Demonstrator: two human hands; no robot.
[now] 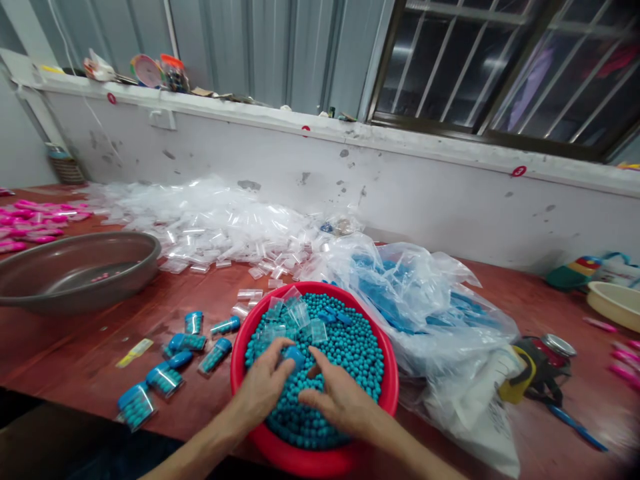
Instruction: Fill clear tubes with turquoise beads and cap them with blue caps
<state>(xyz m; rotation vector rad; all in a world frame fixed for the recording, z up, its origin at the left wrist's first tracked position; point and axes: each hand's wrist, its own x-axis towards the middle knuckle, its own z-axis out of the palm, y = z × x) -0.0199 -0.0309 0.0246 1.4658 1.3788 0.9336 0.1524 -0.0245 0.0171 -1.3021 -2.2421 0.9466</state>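
My left hand [263, 383] pinches a blue cap [296, 359] over the red basin [393, 380]; my right hand [340, 397] is beside it in the basin, fingers parted and grasping nothing I can see. Teal beads [357, 347] fill the basin, with clear cases [301, 315] lying on top. Left of the basin, blue-capped filled cases [215, 355] lie on the surface [90, 360]; right of it sits a clear bag [425, 280] of blue pieces.

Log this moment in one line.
left hand: holds blue cap | right hand: open | below: beads in red basin | table: filled containers
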